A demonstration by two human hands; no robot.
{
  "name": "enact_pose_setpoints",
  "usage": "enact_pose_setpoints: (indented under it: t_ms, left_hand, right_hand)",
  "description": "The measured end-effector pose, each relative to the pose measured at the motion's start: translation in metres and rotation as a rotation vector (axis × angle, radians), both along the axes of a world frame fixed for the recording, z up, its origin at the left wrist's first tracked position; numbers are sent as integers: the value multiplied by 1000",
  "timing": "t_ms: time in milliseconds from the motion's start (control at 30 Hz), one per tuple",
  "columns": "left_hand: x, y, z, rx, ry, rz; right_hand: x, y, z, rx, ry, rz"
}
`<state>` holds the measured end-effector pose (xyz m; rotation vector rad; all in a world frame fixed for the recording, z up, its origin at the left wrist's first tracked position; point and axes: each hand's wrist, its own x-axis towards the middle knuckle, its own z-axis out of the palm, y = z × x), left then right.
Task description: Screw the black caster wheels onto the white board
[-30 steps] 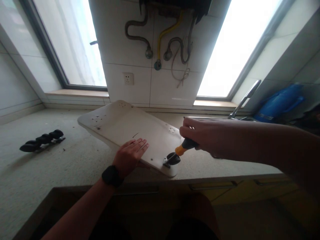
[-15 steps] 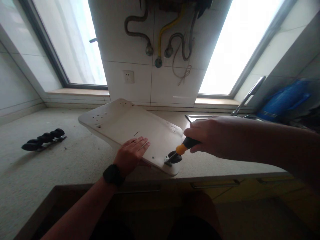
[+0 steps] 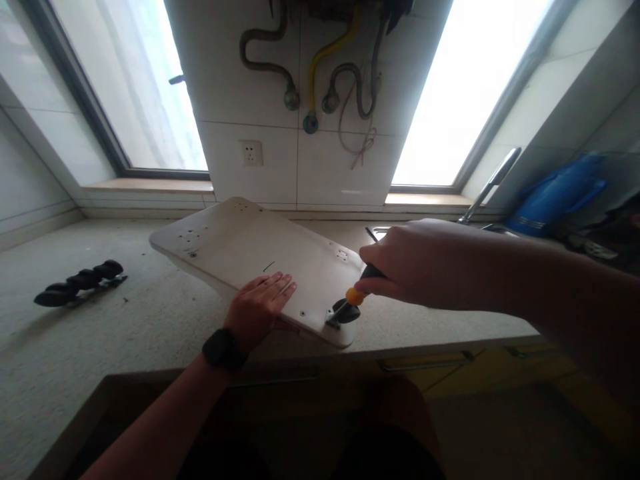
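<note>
Screwdriver (image 3: 355, 297) is clamped in the right hand's (image 3: 393, 260) fingers, apparently set at the caster (image 3: 351, 313) below them; the white board (image 3: 225, 247) is pressed under the left hand's (image 3: 261, 303) flat, close-set fingers.

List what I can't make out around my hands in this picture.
In the head view:
1. Tip of the screwdriver: too small to tell whether it sits in a screw on the metal bracket.
2. Black handle: mostly hidden by the right hand.
3. Thin dark rod: that hand hides the rest.
4. Underside of the white board: faces away.
5. Dark wall unit: cut off by the top edge.
</note>
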<state>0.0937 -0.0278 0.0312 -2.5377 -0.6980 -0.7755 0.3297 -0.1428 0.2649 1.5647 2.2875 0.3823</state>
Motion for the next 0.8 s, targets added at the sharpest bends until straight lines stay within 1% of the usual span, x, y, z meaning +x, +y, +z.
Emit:
enact_pose_setpoints:
  t_ms: [100,200,300,367,467,567,633,700,767,800]
  left_hand:
    - [0,0,1,-12,7,-5]
    - [0,-1,2,-32,10,3]
    - [0,-2,3,-56,5,-2]
    - [-1,-1,3,-74,0,-22]
    - [-2,0,4,-94,-2,-41]
    - [-2,0,5,-117,7,-24]
    - [-2,0,5,-133,9,-16]
    - [-1,-1,6,-144,1,-18]
    - [-1,-1,6,-152,-7,-29]
    - [-1,-1,6,-156,-9,-34]
  right_hand:
    - [-1,2,-4,23,-20,28]
    - [-5,0,-8,79,-82,53]
    - [-10,-4,-10,155,-120,5]
    - [-12,-4,-11,183,-88,-28]
    - [-8,-4,-10,216,-9,-22]
    - [6,-6,-7,315,54,-14]
    - [19,-9,-5,382,115,-36]
    - [33,-10,-9,412,226,-82]
    - [48,-7,-25,433,427,-142]
    - [55,-4,-39,459,574,-161]
